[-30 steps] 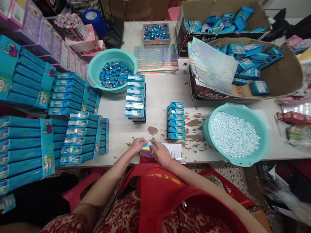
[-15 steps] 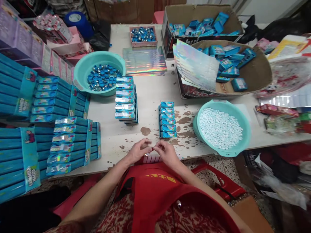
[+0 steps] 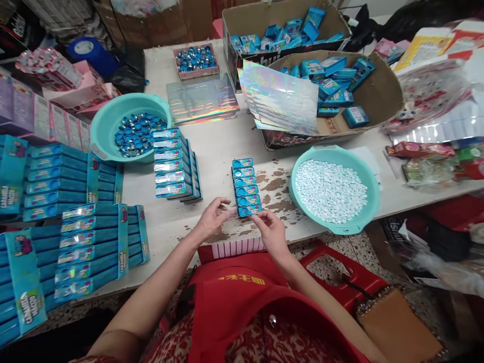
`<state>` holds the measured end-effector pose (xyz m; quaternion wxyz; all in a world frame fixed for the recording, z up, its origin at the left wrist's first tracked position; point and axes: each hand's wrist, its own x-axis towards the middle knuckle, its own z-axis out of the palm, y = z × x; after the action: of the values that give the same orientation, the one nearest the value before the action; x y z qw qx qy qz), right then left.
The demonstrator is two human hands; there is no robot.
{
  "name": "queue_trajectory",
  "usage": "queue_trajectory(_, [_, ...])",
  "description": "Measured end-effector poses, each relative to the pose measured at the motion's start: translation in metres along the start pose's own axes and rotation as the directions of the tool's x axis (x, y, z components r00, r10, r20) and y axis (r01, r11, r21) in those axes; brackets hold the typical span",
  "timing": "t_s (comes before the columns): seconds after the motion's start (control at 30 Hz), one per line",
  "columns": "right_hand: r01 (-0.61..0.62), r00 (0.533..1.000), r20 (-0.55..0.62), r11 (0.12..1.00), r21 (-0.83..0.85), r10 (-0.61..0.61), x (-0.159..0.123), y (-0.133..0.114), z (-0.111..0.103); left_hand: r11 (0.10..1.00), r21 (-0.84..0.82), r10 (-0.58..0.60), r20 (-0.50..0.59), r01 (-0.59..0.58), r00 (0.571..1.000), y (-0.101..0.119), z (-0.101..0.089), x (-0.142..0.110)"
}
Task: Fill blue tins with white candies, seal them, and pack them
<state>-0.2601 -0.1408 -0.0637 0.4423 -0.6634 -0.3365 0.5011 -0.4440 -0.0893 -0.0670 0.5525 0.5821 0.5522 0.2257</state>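
Observation:
A short row of small blue tins (image 3: 244, 185) lies on the worn white table (image 3: 219, 146) in front of me. My left hand (image 3: 212, 220) and my right hand (image 3: 271, 231) sit at either end of the nearest tin (image 3: 248, 210), fingers curled in a pinch at its ends. Whether they grip the tin or something thin over it, I cannot make out. A sticker sheet (image 3: 236, 247) with white strips lies at the table's near edge, between my wrists.
At the right a teal basin (image 3: 372, 201) holds white tablets; at the left another teal basin (image 3: 101, 126) holds blue caps. Stacked tins (image 3: 173, 164) and blue display boxes (image 3: 75, 181) fill the left. Cardboard boxes (image 3: 385, 96) of blue tins and holographic sheets (image 3: 202, 101) stand behind.
My hands left the holographic sticker sheet, pinched together above it, then moved forward to the nearest tin. The view shifted right and forward.

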Motion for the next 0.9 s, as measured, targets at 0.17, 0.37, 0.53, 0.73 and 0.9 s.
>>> queue_trajectory(0.17, [0.025,0.997,0.069,1.000,-0.014,-0.024,-0.016,-0.015,-0.009,0.992,-0.093,0.107,0.245,-0.086,0.964,0.015,0.014,-0.002])
queue_trajectory(0.37, [0.051,0.994,-0.079,0.974,-0.221,-0.070,0.000,0.008,-0.002,0.981,-0.136,-0.097,0.263,0.137,0.960,-0.005,0.032,0.002])
queue_trajectory(0.53, [0.104,0.980,-0.124,0.935,-0.340,-0.154,0.019,0.027,0.007,0.980,-0.021,-0.191,0.192,0.199,0.963,-0.013,0.027,0.008])
queue_trajectory(0.73, [0.130,0.965,-0.139,0.864,-0.486,-0.223,0.018,0.031,0.012,0.955,0.050,-0.297,0.218,0.293,0.930,-0.010,0.024,0.018])
queue_trajectory(0.9, [0.124,0.962,-0.153,0.863,-0.489,-0.225,0.025,0.041,0.016,0.949,0.211,-0.272,0.180,0.233,0.945,-0.015,0.028,0.032])
